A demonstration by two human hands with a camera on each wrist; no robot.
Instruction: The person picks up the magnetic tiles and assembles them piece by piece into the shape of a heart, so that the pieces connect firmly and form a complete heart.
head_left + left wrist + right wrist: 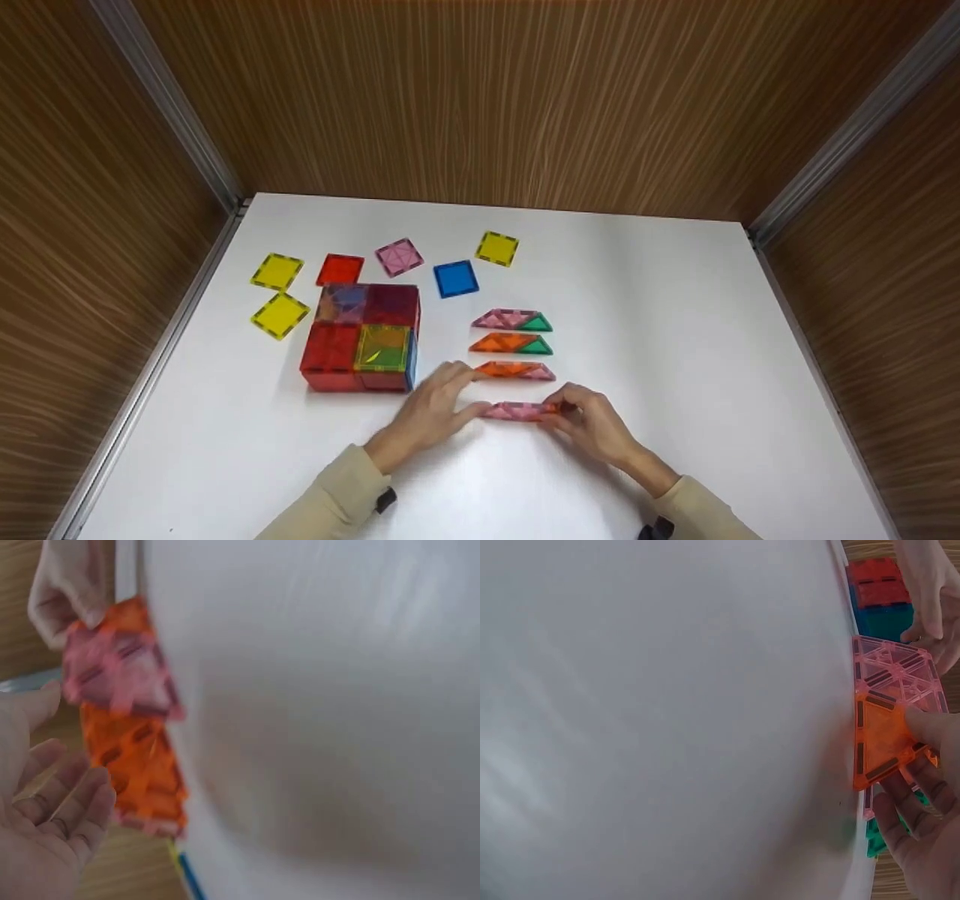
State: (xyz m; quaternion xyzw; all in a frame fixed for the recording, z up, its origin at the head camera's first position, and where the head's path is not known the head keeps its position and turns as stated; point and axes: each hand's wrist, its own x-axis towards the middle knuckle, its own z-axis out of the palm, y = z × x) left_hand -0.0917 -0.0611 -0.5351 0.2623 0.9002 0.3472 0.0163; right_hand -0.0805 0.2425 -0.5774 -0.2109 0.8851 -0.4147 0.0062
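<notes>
Four-sided strips of see-through magnetic tiles stand in a column on the table. The nearest has a pink section (514,411) joined to an orange triangular tile (881,736). My right hand (596,424) pinches that orange tile between thumb and fingers, as the right wrist view shows. At the pink end is my left hand (431,409), its fingers loosely extended and its thumb close to the tile; in the left wrist view the hand (52,817) holds nothing. Just behind stands an orange-and-pink strip (504,369), then an orange-and-green strip (504,343) and a pink-and-green strip (508,319).
Left of the strips is a box of joined square tiles (330,349), red, yellow and blue among them. Loose squares lie behind and beside it: yellow (280,315), red (341,269), pink (399,257) and blue (456,279). Wood-patterned walls (480,105) surround the white table (675,337).
</notes>
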